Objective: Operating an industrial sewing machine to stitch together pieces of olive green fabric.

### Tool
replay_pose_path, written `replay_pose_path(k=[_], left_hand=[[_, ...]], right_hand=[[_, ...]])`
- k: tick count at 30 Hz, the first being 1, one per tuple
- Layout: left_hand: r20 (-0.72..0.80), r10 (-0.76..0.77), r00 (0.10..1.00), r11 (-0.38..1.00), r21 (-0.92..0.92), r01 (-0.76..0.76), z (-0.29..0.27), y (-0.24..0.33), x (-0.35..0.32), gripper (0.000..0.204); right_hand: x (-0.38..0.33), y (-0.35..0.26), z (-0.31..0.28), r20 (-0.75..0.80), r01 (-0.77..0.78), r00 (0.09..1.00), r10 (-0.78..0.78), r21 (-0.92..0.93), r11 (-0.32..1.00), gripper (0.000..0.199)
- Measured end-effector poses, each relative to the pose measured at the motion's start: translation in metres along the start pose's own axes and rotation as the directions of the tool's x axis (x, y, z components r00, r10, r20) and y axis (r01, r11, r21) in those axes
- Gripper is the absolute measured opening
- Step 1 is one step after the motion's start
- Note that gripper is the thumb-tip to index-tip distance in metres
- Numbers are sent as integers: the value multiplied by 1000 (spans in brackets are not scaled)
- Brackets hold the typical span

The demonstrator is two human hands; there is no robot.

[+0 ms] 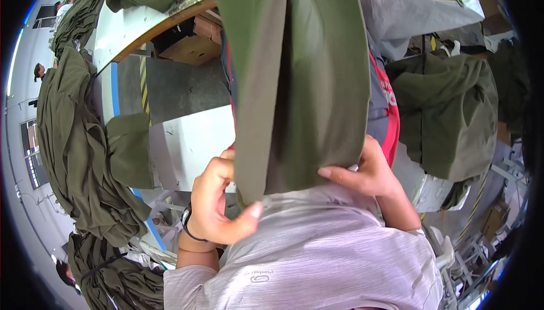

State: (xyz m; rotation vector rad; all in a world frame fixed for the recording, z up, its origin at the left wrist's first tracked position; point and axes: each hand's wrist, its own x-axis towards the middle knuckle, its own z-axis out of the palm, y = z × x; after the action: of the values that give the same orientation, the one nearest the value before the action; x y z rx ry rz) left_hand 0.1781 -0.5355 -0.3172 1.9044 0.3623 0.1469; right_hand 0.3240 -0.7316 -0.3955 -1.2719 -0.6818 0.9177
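Note:
A long olive-green cloth piece [323, 83] runs from the upper edge of the view down to my chest, a lighter grey-brown fold lengthwise along its left part. My right hand [365, 171] pinches its lower right edge, thumb flat on the front and fingers behind. At the lower left corner my left hand [218, 205] grips the edge with curled fingers partly hidden by the cloth; its thumb points toward the corner. A dark band circles my left wrist.
Piles of olive cloth hang at the left [73, 151] and right [453, 112]. A white table [192, 140] with a wood-edged worktop [147, 30] stands ahead. A cardboard box [192, 49] sits beneath it. Red-and-grey fabric [382, 100] shows behind the cloth. People are at the far left.

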Motion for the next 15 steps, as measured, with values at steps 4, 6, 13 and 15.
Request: replay_pose_path(k=[4, 6, 13, 15], left_hand=[[56, 117, 992, 966, 226, -127, 3, 4, -9, 23], [274, 329, 904, 785, 452, -423, -8, -7, -2, 27], [-65, 98, 993, 970, -217, -110, -2, 9, -56, 21], [-80, 198, 977, 938, -275, -212, 4, 6, -59, 20]], right_hand=[[-29, -6, 13, 92, 306, 952, -292, -267, 914, 18], [-40, -10, 24, -10, 230, 971, -239, -248, 941, 17], [-69, 9, 39, -447, -182, 894, 23, -316, 931, 35], [-74, 12, 46, -469, -121, 882, 35, -153, 981, 55]])
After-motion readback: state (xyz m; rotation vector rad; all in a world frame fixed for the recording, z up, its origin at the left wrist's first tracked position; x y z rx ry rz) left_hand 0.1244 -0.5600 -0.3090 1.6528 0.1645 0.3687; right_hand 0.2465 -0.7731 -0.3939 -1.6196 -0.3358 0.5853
